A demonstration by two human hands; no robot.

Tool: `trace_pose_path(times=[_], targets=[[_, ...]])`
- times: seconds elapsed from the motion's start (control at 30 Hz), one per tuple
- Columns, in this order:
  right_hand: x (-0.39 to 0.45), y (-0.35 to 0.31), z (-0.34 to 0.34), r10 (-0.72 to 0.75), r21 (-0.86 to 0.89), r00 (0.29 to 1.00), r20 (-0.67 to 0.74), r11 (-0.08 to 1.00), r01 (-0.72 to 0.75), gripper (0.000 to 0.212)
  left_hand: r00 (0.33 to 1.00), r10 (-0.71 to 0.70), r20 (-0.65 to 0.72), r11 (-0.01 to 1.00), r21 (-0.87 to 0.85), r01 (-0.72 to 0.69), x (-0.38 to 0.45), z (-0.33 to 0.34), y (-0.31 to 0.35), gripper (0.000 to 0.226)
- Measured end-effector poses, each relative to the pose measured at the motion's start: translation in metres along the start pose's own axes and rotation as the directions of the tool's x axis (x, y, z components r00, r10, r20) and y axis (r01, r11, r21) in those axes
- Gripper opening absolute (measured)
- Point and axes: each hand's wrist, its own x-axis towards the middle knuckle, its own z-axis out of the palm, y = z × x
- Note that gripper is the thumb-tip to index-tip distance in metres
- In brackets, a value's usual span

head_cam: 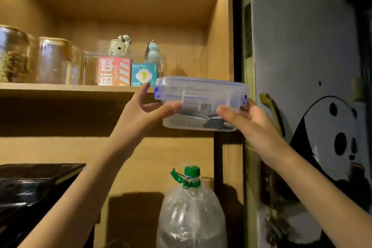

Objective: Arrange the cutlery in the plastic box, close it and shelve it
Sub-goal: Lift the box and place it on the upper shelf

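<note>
The clear plastic box (201, 98) has its lid on, with blue clips at both ends. Dark cutlery shows dimly through its wall. I hold it in the air in front of the wooden shelf (66, 88), at the shelf's right end and level with its edge. My left hand (147, 110) grips the box's left end, thumb under the front. My right hand (247, 123) grips the right end.
On the shelf stand two glass jars (52, 60), a clear case with a red carton (114, 71) and a blue carton (144, 74), and small figurines on top. Below are a large plastic bottle with a green cap (191, 207) and a black appliance (30, 191). A cabinet post stands right.
</note>
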Motion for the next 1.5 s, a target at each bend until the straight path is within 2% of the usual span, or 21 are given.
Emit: trace_pose_path(times=[0.1,0.17,0.23,0.33,0.43,0.53,0.73,0.8,0.87,0.97,1.1,1.27,1.37,1.5], targets=[[0.031,-0.025,-0.01,-0.075,-0.075,0.997,-0.03,0.995,0.073,0.073,1.0,0.009,0.014,1.0,-0.011,-0.009,0.033,0.001,0.019,0.113],[0.051,-0.038,-0.015,-0.125,-0.145,0.991,-0.043,0.983,0.117,0.077,1.0,0.021,0.008,1.0,0.005,-0.021,0.054,0.0,0.03,0.107],[0.071,-0.048,-0.018,-0.152,-0.192,0.987,-0.056,0.972,0.139,0.074,1.0,0.012,-0.001,0.999,0.033,-0.012,0.071,-0.002,0.038,0.108],[0.099,-0.053,-0.021,-0.171,-0.237,0.982,-0.086,0.961,0.146,0.062,1.0,-0.011,0.027,0.997,0.079,0.009,0.095,-0.004,0.046,0.083],[0.124,-0.049,-0.022,-0.133,-0.221,0.986,-0.104,0.969,0.108,0.064,0.998,-0.003,0.059,0.995,0.102,-0.003,0.118,-0.004,0.049,0.065],[0.141,-0.037,-0.02,-0.112,-0.203,0.989,-0.099,0.975,0.09,0.057,0.999,-0.008,0.047,0.991,0.132,0.001,0.137,-0.002,0.042,0.077],[0.171,-0.002,-0.019,-0.075,-0.186,0.993,-0.086,0.981,0.058,0.031,1.0,0.006,0.024,0.986,0.168,-0.01,0.171,0.0,0.014,0.053],[0.182,0.012,-0.018,-0.068,-0.174,0.993,-0.1,0.984,0.05,0.026,1.0,-0.005,0.017,0.987,0.162,0.003,0.182,0.002,0.003,0.054],[0.192,0.024,-0.016,-0.074,-0.163,0.99,-0.117,0.985,0.054,0.034,1.0,-0.01,0.013,0.986,0.164,0.008,0.191,0.003,-0.01,0.052],[0.206,0.043,-0.014,-0.085,-0.148,0.984,-0.155,0.987,0.062,0.062,1.0,0.029,-0.001,0.983,0.179,-0.029,0.201,0.006,-0.03,0.043],[0.22,0.069,-0.016,-0.111,-0.2,0.98,-0.165,0.977,0.077,0.07,0.997,0.077,-0.015,0.969,0.236,-0.072,0.212,0.014,-0.053,0.044],[0.234,0.091,-0.021,-0.128,-0.309,0.983,-0.13,0.948,0.083,0.061,0.995,0.103,-0.001,0.889,0.448,-0.091,0.227,0.023,-0.068,0.056],[0.242,0.095,-0.023,-0.136,-0.394,0.984,-0.113,0.916,0.082,0.051,0.995,0.099,0.001,0.826,0.557,-0.083,0.234,0.026,-0.07,0.05],[0.251,0.094,-0.022,-0.089,-0.46,0.987,-0.133,0.888,0.018,0.037,0.978,0.196,-0.071,0.729,0.678,-0.097,0.242,0.034,-0.083,0.049]])
